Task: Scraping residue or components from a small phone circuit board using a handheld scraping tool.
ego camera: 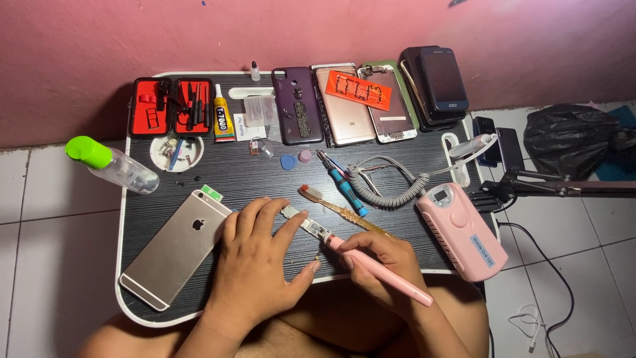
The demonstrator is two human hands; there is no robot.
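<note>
My left hand pins the circuit board flat, fingers spread, on the table. Board's long axis runs 10 to 4 o'clock. My right hand pinches the pink pen tool, tip pointing 10 o'clock at the board.

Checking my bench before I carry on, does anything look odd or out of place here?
A toothbrush lies among the repair tools, behind the circuit board your left hand steadies. A few tiny screws sit loose beside the white dish. Nothing looks spilled or broken.
</note>
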